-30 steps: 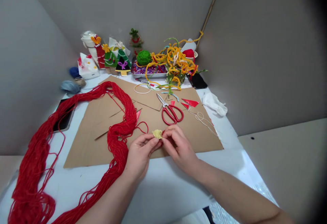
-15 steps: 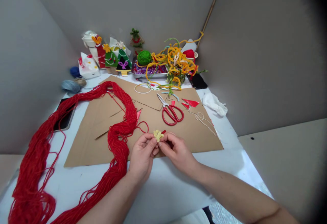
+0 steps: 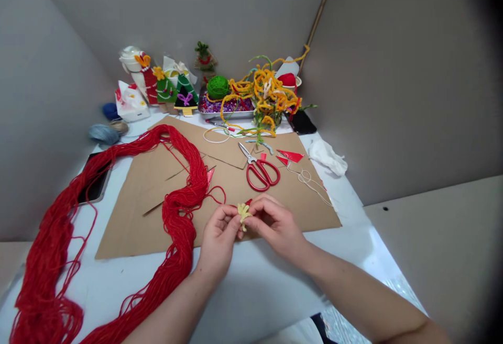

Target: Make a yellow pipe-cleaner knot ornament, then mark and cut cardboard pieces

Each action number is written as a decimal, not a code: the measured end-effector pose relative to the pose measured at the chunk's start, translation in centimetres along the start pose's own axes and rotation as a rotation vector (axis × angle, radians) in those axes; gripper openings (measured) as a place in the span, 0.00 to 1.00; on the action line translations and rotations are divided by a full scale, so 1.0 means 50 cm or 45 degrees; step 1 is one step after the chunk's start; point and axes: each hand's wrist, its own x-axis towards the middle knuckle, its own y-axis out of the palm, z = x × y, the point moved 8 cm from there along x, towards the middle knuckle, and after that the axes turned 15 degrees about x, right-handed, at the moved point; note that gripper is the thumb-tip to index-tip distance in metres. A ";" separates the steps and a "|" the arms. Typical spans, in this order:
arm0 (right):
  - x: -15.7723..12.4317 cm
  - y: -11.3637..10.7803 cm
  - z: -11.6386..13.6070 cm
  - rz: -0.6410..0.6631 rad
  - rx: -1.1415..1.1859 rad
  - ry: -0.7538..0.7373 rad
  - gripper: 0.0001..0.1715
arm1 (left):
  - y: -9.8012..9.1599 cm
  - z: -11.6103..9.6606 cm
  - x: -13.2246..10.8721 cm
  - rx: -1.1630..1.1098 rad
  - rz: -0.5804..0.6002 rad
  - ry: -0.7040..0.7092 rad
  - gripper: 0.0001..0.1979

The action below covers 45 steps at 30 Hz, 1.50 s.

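Between my left hand (image 3: 219, 240) and my right hand (image 3: 275, 226) I pinch a small pale yellow pipe-cleaner twist (image 3: 243, 214), its strands splayed upward. A bit of red material (image 3: 249, 202) shows just behind it, partly hidden by my fingers. Both hands hover over the near edge of a brown cardboard sheet (image 3: 129, 223). Nearest my left hand, a long hank of red yarn (image 3: 183, 213) runs across the cardboard. Red-handled scissors (image 3: 259, 174) lie open a little beyond my right hand.
Red paper triangles (image 3: 290, 156) and white string (image 3: 308, 180) lie on the cardboard. Beyond stand a metal bead tray (image 3: 226, 114), tangled yellow pipe cleaners (image 3: 269, 92), and felt trees (image 3: 175, 90). A phone (image 3: 94, 187) lies under the yarn; white cloth (image 3: 328, 157) lies right.
The yellow twist has gone from a crumpled lump to spread strands, now standing more upright between my fingers. My hands have drawn closer together, and the view has shifted slightly.
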 end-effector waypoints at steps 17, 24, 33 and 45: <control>0.004 0.008 -0.042 -0.005 0.537 0.311 0.10 | -0.015 -0.020 -0.002 0.074 -0.104 -0.077 0.07; 0.002 -0.001 -0.025 -0.085 0.477 0.136 0.09 | 0.017 -0.013 -0.005 -0.238 0.084 -0.126 0.10; 0.004 0.000 -0.040 -0.023 0.556 0.293 0.17 | -0.035 -0.044 -0.006 0.215 -0.237 0.066 0.05; 0.006 0.007 -0.049 0.154 0.538 0.460 0.13 | -0.004 -0.052 -0.012 0.548 -0.046 0.242 0.06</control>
